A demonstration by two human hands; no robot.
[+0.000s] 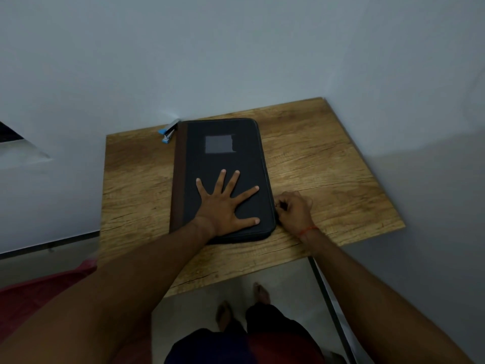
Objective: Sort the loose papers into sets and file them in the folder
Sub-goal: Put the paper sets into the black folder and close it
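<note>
Folder [223,153] closed flat on table [328,158], pinned and pinched
Left hand [225,206] lies spread, fingers straight, on the cover; right hand [294,210] just beside it pinches the zipped edge. Cover looks stiff and light, best worked from that edge. Stapler [169,131] sits well beyond the left fingertips, beside the spine; no papers show
</note>
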